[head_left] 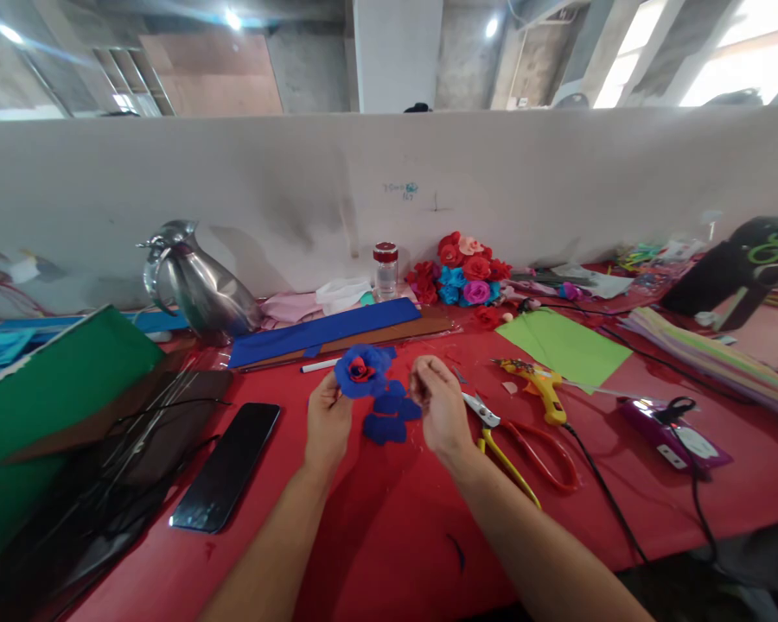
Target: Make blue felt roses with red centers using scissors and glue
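Between the fingers and thumb of my left hand is a blue paper flower with a red centre, held upright above the table. My right hand is beside it, apart from the flower. Its fingers are curled in towards the thumb, and whatever they may pinch is hidden. Several loose blue petals lie on the red tabletop between the two hands. Just right of my right hand are pliers with one red and one yellow handle.
A yellow glue gun trails its cord beside a purple power box. Left lies a black phone. Behind stand a steel jug, a red-lidded jar, paper flowers, blue crepe paper and a green sheet.
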### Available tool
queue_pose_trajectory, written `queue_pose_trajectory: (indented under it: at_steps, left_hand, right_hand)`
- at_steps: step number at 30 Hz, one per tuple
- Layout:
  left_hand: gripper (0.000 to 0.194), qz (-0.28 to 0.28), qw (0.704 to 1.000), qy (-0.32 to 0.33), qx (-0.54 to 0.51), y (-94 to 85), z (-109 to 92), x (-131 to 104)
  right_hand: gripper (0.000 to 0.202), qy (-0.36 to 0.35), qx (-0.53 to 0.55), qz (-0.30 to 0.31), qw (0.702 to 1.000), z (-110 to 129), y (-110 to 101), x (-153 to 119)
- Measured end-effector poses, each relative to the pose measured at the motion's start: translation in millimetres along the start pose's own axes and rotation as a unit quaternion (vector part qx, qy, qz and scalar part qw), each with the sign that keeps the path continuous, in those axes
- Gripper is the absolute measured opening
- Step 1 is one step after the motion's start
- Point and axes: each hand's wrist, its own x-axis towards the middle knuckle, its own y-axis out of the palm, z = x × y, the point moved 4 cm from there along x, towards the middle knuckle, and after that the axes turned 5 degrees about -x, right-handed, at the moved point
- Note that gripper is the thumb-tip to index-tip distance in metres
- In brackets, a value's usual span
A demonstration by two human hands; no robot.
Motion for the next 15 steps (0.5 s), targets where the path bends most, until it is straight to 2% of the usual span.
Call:
queue_pose_trajectory:
  at_steps: [3,5,11,15]
  left_hand:
    - [0.016,-0.034,0.999,-0.005,-0.03,-2.5,2.0,2.0]
    - [0.016,-0.047,0.997,-0.025,-0.049,-4.1,3.9,2.7]
    - [0.025,-0.056,0.981,-0.123,-0.137,-7.2,9.6,3.6]
    - [0.027,-0.084,0.969,-0.155,-0.174,-9.3,11.1,4.6]
  right_hand:
    - [0.023,0.009,0.061,-0.069,0.996,5.7,-9.7,6.1]
    - [0.024,0.017,0.077,-0.093,0.993,6.8,-13.9,9.3]
    - [0.032,-0.028,0.045,-0.115,0.992,11.5,-19.3,11.1]
    - [0.037,-0.036,0.017,-0.108,0.993,12.5,-16.6,7.8]
